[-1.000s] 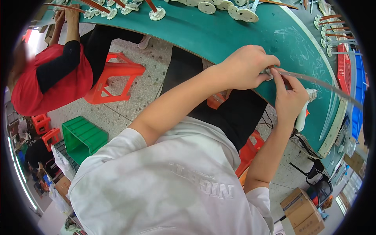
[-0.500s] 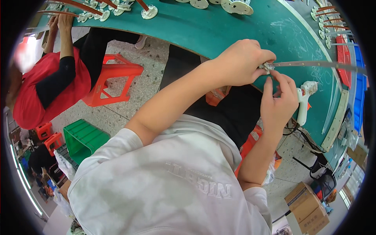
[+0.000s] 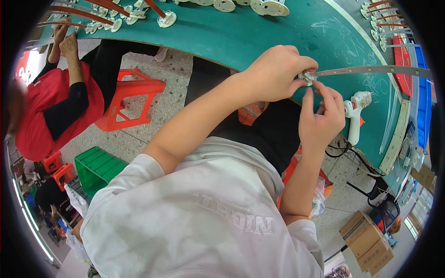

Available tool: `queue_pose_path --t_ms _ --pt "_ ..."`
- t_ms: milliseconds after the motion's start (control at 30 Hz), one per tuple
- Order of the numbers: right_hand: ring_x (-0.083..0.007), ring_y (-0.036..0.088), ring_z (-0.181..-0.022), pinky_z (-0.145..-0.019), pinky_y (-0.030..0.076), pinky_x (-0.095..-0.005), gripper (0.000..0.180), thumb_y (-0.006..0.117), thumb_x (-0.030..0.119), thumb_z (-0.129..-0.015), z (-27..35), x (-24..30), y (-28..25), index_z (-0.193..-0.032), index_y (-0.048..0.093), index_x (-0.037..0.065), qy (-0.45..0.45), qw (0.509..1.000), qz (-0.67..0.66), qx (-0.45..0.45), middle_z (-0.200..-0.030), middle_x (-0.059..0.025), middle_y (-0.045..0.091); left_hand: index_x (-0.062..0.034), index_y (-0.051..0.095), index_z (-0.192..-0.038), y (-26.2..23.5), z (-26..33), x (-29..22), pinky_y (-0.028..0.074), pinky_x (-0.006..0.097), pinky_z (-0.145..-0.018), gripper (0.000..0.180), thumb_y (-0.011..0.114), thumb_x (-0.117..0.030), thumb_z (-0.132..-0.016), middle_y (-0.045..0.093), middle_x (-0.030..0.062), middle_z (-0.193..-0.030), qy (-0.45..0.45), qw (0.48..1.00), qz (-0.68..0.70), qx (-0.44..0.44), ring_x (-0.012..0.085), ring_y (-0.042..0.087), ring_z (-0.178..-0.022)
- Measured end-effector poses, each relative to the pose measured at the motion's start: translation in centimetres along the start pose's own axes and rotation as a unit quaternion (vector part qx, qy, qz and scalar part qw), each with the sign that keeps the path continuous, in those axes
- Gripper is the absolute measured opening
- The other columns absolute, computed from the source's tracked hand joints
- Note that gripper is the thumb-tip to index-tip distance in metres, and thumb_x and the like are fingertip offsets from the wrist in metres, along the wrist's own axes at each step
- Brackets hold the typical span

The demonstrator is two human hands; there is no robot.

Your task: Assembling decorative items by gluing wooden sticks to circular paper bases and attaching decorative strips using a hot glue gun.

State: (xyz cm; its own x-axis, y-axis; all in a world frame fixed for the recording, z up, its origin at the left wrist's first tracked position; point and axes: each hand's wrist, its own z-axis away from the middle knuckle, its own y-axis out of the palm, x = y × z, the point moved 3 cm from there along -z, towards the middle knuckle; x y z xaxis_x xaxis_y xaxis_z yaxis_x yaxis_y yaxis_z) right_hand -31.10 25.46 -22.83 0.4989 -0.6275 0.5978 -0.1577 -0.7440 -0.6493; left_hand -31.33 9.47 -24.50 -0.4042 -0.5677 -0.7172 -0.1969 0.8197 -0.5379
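Matt grey strip (image 3: 371,71), smooth green tabletop (image 3: 259,32)

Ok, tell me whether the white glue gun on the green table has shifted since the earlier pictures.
Cannot tell. The glue gun lies at the green table edge in every picture; only the head camera clearly moved.

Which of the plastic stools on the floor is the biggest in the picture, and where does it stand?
The orange stool under the green table's edge, beside the person in red. The two other stools at the far left look much smaller.

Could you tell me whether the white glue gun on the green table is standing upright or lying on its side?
Lying on its side: the glue gun rests flat on the table, beside the right hand, untouched.
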Motion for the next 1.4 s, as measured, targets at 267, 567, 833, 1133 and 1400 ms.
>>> queue_pose_path --t_ms 267,567,833,1133,1400 --pt "-0.0112 0.061 -0.076 -0.058 0.043 -0.0252 0.02 0.073 0.003 -0.084 0.2 0.3 0.8 -0.104 0.076 0.005 -0.045 0.999 -0.02 0.014 -0.095 -0.0044 0.069 -0.0065 0.073 -0.108 0.0 -0.2 -0.2 0.057 0.038 -0.075 0.036 0.079 -0.007 -0.073 0.075 0.0095 -0.095 0.006 1.0 -0.028 0.005 0.0283 0.069 -0.087" --pt "-0.0227 0.064 -0.086 -0.069 0.051 -0.0321 0.031 0.071 0.004 -0.081 -1.0 -0.4 -0.6 -0.112 0.071 0.004 -0.061 0.996 0.045 0.043 -0.104 -0.0112 0.067 -0.0073 0.071 -0.107 -0.1 -0.2 -0.4 0.053 0.042 -0.079 0.031 0.077 -0.009 -0.077 0.073 0.0102 -0.088 0.009 1.0 -0.004 0.011 0.0318 0.065 -0.088" --pt "-0.0227 0.061 -0.08 -0.066 0.05 -0.0335 0.023 0.07 0.004 -0.08 -0.2 -0.6 -1.3 -0.103 0.072 0.007 -0.021 0.994 0.068 0.079 -0.104 -0.0106 0.064 -0.0076 0.071 -0.108 -0.1 -0.2 -0.4 0.053 0.042 -0.08 0.031 0.078 -0.01 -0.077 0.073 0.0099 -0.089 0.004 1.0 -0.004 0.007 0.0311 0.066 -0.088" --pt "-0.0139 0.054 -0.075 -0.057 0.042 -0.0255 0.031 0.075 0.004 -0.078 0.6 0.8 0.3 -0.11 0.074 0.005 -0.046 0.999 0.02 0.0 -0.105 -0.0065 0.061 -0.0084 0.072 -0.109 -0.1 0.0 -0.3 0.055 0.038 -0.075 0.035 0.08 -0.009 -0.074 0.074 0.0075 -0.092 0.025 0.999 -0.031 -0.01 0.0274 0.069 -0.084" --pt "-0.0154 0.058 -0.079 -0.059 0.045 -0.0265 0.035 0.076 0.004 -0.079 0.5 1.5 0.7 -0.114 0.074 0.007 -0.065 0.997 0.002 0.038 -0.103 -0.0073 0.06 -0.0082 0.072 -0.109 -0.1 0.0 -0.2 0.056 0.038 -0.074 0.039 0.076 -0.004 -0.07 0.074 0.0081 -0.091 0.026 0.999 -0.033 -0.017 0.0275 0.069 -0.083"
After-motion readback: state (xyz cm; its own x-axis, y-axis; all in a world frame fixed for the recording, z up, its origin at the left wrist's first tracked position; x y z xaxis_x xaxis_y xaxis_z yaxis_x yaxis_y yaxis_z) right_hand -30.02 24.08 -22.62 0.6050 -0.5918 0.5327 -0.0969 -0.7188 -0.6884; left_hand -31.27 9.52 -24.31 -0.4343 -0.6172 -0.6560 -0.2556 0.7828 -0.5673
